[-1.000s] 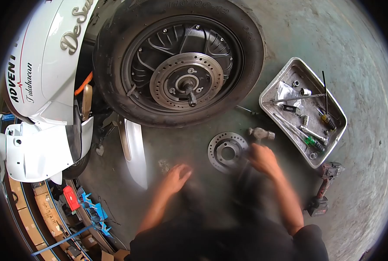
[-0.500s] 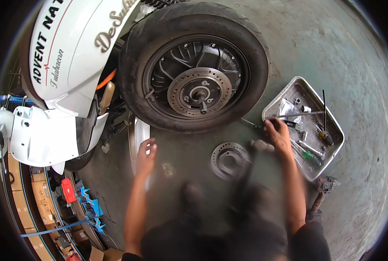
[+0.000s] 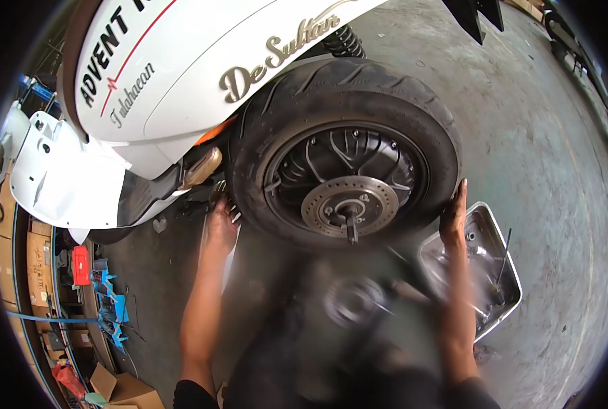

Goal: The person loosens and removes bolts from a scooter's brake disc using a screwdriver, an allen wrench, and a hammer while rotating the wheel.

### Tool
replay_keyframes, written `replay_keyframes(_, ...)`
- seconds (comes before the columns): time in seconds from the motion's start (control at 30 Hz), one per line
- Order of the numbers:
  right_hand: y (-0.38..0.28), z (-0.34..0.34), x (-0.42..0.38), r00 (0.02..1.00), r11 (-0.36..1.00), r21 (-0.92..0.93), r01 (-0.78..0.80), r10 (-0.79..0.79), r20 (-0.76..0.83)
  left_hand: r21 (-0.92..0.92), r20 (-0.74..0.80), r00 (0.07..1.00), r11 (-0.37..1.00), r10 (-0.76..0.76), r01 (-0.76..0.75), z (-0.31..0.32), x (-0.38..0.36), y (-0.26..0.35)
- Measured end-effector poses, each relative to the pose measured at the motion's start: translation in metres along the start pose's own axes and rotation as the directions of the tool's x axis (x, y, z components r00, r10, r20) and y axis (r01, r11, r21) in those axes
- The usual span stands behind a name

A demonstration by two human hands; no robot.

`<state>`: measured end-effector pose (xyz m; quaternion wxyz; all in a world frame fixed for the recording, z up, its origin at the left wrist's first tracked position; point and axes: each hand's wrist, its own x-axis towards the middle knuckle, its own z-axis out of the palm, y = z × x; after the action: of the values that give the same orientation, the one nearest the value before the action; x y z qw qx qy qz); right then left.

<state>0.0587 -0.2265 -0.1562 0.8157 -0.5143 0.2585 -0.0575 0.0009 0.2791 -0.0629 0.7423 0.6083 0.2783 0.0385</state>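
A black-tyred wheel (image 3: 287, 116) with a perforated brake disc (image 3: 385, 199) and a central axle stands beside a white scooter body (image 3: 174, 75). My left hand (image 3: 222, 221) is at the tyre's lower left side, fingers apart. At the tyre's right side, my right hand (image 3: 455, 215) lies with its palm towards the rubber and its fingers stretched upward. Neither hand shows a tool. A loose brake disc (image 3: 353, 302), blurred, lies on the floor below the wheel. The metal tray (image 3: 423, 255) of tools is partly behind my right forearm.
White panels (image 3: 79, 184) and a footrest (image 3: 203, 167) are at the left. Shelves with cardboard boxes (image 3: 39, 259), a red bin (image 3: 80, 266) and blue holders (image 3: 113, 300) stand lower left. An open carton (image 3: 130, 392) sits at the bottom left.
My view has shifted, and the wheel appears lower and further right. My right hand has left the tray and moved to the tyre's right side. My left hand has moved up to its left side.
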Motion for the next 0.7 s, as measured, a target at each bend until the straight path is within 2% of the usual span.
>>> replay_keyframes(0.03,0.000,-0.001,0.007,0.989,0.991,0.112,-0.074,0.058,0.138,-0.067,-0.004,1.000,0.997,-0.028,0.028,0.008,0.007,0.000)
replay_keyframes(0.07,-0.002,-0.002,0.015,0.956,0.966,0.209,-0.155,0.093,0.278,0.089,0.121,0.983,0.985,0.137,-0.148,-0.026,0.050,-0.029)
replay_keyframes(0.1,-0.004,-0.003,0.018,0.961,0.970,0.201,-0.138,0.082,0.263,-0.131,0.276,0.954,0.988,0.119,-0.085,-0.025,0.056,-0.027)
replay_keyframes(0.13,-0.003,-0.003,0.016,0.957,0.970,0.209,-0.123,0.060,0.284,-0.377,0.517,0.851,0.917,0.093,0.128,-0.014,0.054,-0.011)
replay_keyframes(0.17,-0.004,-0.004,0.018,0.952,0.969,0.218,-0.112,0.042,0.304,-0.452,0.680,0.722,0.848,0.126,0.278,-0.008,0.057,-0.002)
replay_keyframes(0.2,-0.004,-0.007,0.021,0.935,0.963,0.240,-0.123,0.032,0.352,-0.462,0.769,0.618,0.809,0.163,0.363,-0.002,0.059,0.005)
replay_keyframes(0.27,0.001,-0.010,0.027,0.928,0.975,0.207,-0.075,-0.008,0.373,-0.499,0.698,0.695,0.811,0.169,0.304,0.013,0.057,0.004)
replay_keyframes(0.3,0.006,-0.017,0.027,0.917,0.983,0.180,-0.040,-0.035,0.397,-0.515,0.697,0.680,0.820,0.229,0.252,0.047,0.032,0.024)
replay_keyframes(0.37,0.022,-0.027,0.032,0.939,0.995,0.020,0.096,-0.097,0.330,-0.520,0.706,0.654,0.825,0.270,0.220,0.047,0.025,0.021)
replay_keyframes(0.43,0.032,-0.031,0.048,0.959,0.969,0.211,-0.128,0.067,0.274,-0.567,0.666,0.703,0.782,0.249,0.260,0.024,0.045,0.004)
replay_keyframes(0.5,0.032,-0.037,0.056,0.939,0.986,-0.080,0.147,-0.114,0.323,-0.590,0.646,0.727,0.756,0.233,0.282,0.023,0.050,-0.001)
replay_keyframes(0.6,0.021,-0.023,0.046,0.924,0.990,0.035,0.139,-0.142,0.355,-0.600,0.550,0.820,0.758,0.160,0.254,0.019,0.048,-0.019)
replay_keyframes(0.67,-0.040,0.017,0.028,0.967,0.966,0.230,-0.115,0.057,0.247,-0.590,0.446,0.890,0.778,0.091,0.216,0.024,0.044,-0.034)
replay_keyframes(0.7,-0.043,0.005,0.043,0.971,0.982,0.168,-0.091,0.050,0.232,-0.580,0.375,0.926,0.790,0.043,0.198,0.027,0.042,-0.044)
